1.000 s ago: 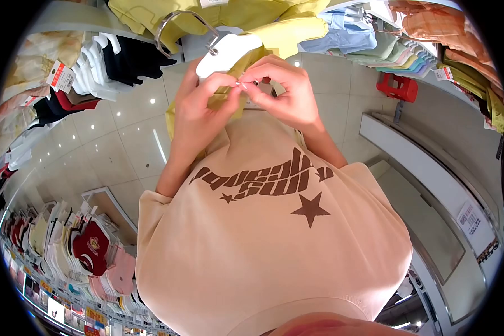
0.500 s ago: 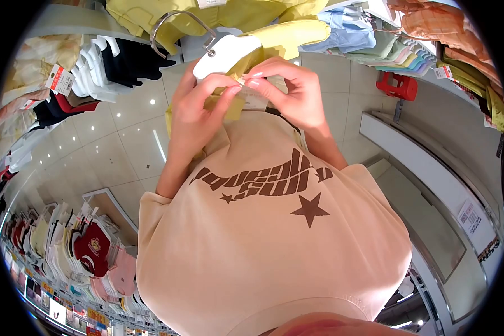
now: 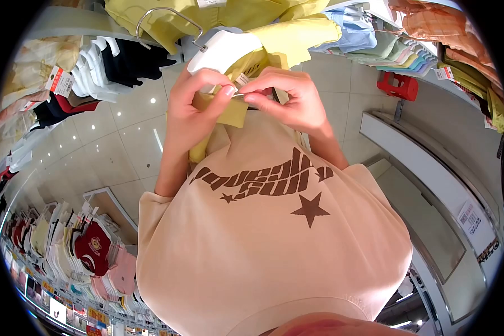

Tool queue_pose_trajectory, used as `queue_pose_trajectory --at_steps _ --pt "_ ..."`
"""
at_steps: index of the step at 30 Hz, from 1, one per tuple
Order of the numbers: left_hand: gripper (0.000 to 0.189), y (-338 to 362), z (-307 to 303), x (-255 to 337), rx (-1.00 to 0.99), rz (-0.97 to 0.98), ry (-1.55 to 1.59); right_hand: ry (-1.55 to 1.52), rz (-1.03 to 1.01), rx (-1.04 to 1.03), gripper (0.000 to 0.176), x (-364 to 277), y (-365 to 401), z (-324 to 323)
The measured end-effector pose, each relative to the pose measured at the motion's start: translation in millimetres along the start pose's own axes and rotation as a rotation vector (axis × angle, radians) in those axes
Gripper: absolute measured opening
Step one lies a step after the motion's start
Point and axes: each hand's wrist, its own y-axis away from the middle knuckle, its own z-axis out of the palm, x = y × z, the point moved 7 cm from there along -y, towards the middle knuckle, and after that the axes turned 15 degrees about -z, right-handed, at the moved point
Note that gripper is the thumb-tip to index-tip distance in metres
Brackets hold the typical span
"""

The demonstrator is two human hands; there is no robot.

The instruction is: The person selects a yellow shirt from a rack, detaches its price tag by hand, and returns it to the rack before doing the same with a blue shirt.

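A yellow garment (image 3: 297,38) hangs on a white hanger (image 3: 223,51) with a metal hook, tilted in front of my chest. My left hand (image 3: 189,112) is just below the hanger's arm, thumb and forefinger pinched together. Facing it, my right hand (image 3: 297,99) pinches the same spot from the other side. Between the fingertips is a thin, pale, shiny piece, too small to name. A white printed label (image 3: 242,79) shows inside the garment, right above the fingertips. Part of the yellow cloth drapes under my left hand, and the hands cover some of it.
More yellow clothes (image 3: 218,15) hang at the top. Dark garments on white hangers (image 3: 131,61) are on the left, and blue shirts (image 3: 344,31) at upper right. A red plastic stool (image 3: 397,85) and a low white platform (image 3: 414,145) are at right. Small clothes (image 3: 92,249) hang at lower left.
The hanger has shifted slightly left, and its hook with it. My hands have moved a little lower. The label has come into view above the fingertips, and a thin shiny piece shows between them.
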Motion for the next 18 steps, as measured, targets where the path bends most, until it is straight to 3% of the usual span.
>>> queue_pose_trajectory --at_steps 8,11,18 --pt "0.004 0 4 -3 -0.043 0.016 0.032 -0.025 0.122 0.029 0.017 12 9 4" --pt "0.003 -1 4 -6 -0.051 -0.003 0.077 -0.211 0.134 0.128 0.017 14 13 2" --pt "0.003 -1 5 -7 -0.057 -0.063 0.087 -0.486 0.139 0.134 0.017 17 19 0"
